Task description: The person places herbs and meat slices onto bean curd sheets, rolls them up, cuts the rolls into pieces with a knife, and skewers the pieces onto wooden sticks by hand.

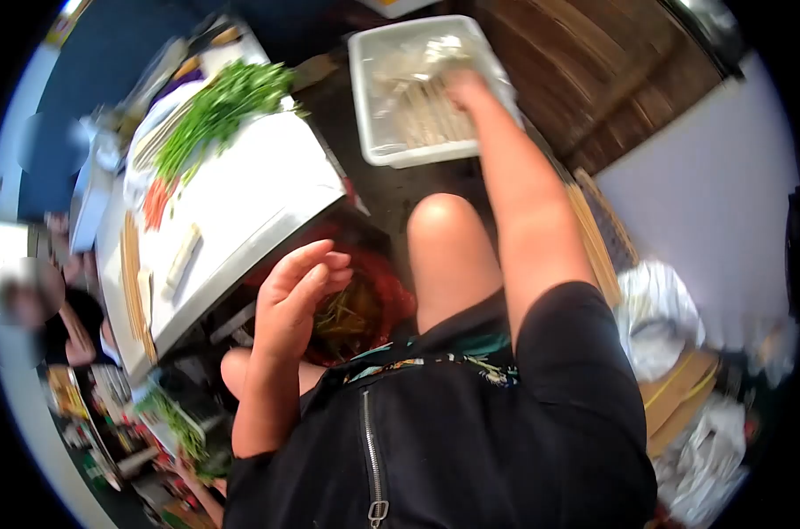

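Note:
My right hand (464, 86) reaches into a white plastic tub (363, 106) at the top centre, over a clear plastic bag (409, 70) and a row of pale, thin strips or sticks (431, 115). Its fingers are blurred, and I cannot make out whether they grip anything. Nearer to me, my left hand (305, 286) is raised beside the white table (250, 189), fingers slightly curved and apart, holding nothing. Below and behind it sits a red container or bag (398, 300) with greenery inside.
Green leafy stalks (223, 110) lie on the table, with long wooden sticks (133, 282) and a knife-like pale object (183, 256). Another person (69, 326) is at the far left. Plastic bags (655, 317) and cardboard (677, 397) lie at the right, below wooden boards (585, 75).

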The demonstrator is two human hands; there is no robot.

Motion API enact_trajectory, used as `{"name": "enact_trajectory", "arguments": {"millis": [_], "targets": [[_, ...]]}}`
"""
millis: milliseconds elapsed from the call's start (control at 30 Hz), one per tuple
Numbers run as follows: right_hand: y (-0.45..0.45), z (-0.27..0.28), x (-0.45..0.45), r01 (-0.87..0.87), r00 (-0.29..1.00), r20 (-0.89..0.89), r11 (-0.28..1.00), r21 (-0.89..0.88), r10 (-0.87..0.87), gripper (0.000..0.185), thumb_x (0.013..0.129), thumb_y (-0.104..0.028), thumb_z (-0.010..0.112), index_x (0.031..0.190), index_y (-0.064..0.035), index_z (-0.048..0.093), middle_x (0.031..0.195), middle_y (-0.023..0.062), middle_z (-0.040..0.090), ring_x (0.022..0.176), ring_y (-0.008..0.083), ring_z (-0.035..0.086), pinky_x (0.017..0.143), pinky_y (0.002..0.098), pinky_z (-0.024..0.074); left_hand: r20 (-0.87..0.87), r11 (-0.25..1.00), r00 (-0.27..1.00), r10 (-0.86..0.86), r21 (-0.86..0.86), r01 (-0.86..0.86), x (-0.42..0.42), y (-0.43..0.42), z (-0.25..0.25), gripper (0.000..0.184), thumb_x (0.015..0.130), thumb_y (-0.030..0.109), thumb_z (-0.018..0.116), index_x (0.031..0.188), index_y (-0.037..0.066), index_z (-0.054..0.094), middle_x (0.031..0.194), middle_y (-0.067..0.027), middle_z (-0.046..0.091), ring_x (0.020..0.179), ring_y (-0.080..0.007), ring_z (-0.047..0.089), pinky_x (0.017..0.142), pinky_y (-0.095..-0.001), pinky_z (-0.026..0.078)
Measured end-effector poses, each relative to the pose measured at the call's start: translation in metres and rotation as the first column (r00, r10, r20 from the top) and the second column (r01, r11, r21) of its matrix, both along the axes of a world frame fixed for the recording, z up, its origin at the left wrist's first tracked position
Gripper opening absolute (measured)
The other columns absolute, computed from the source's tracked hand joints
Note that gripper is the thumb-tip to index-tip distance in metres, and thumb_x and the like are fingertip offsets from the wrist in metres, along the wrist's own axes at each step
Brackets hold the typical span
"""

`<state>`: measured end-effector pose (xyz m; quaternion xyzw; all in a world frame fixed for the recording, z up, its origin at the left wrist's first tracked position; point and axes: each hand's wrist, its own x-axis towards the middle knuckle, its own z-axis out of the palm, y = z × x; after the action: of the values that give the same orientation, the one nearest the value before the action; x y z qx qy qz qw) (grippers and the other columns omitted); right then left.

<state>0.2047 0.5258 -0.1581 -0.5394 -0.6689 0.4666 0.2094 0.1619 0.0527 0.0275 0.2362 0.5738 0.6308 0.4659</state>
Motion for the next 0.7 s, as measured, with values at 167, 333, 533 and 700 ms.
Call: {"name": "enact_trajectory", "arguments": {"millis": [167,333,533,700], "targets": [[-0.078,0.086,0.056,-0.282,0.939,0.329,0.772,0.569,0.1,0.041,0.091,-0.029,0.059,0.121,-0.002,0.064,0.115,0.0245,0.065,0.111,0.0401,0.061,0.094,0.0461,0.0467,-0.057,1.0,0.998,-0.001,-0.018,0.0,-0.027,-0.008,0.005,0.033,0.099,0.01,0.057,0.13,-0.001,0.057,0.116,-0.0123,0.067,0.104,-0.0181,0.065,0.094,-0.032,0.052],[-0.187,0.172,0.077,-0.133,0.972,-0.164,0.969,0.209,0.168,0.026,0.093,-0.021,0.067,0.102,0.0027,0.071,0.081,0.0016,0.066,0.075,0.0068,0.057,0.068,0.0267,0.0474,-0.175,0.954,0.948,0.264,0.189,-0.231,-0.081,-0.014,-0.006,0.025,0.099,0.012,0.058,0.121,0.0,0.063,0.097,-0.0058,0.069,0.085,-0.0119,0.065,0.077,-0.0253,0.053],[-0.308,0.217,-0.077,-0.585,0.507,-0.008,0.352,0.731,0.862,0.016,0.088,-0.006,0.069,0.103,-0.0008,0.071,0.092,0.0145,0.068,0.085,0.0268,0.066,0.074,0.0325,0.0519,-0.707,0.745,0.239,0.666,0.65,-0.153,-0.095,-0.026,-0.007,0.018,0.085,0.005,0.07,0.103,0.006,0.07,0.073,-0.0093,0.064,0.059,-0.0232,0.061,0.055,-0.0309,0.049],[-0.352,0.18,-0.195,-0.598,0.251,0.176,0.009,0.801,0.952,0.027,0.085,-0.016,0.07,0.109,-0.0033,0.071,0.112,0.0162,0.068,0.106,0.0336,0.06,0.094,0.0399,0.0483,-0.771,0.769,0.099,0.63,0.636,0.063,-0.103,-0.041,-0.01,0.027,0.078,-0.002,0.071,0.103,0.008,0.069,0.063,-0.0038,0.058,0.052,-0.0201,0.055,0.05,-0.0328,0.045]]}}
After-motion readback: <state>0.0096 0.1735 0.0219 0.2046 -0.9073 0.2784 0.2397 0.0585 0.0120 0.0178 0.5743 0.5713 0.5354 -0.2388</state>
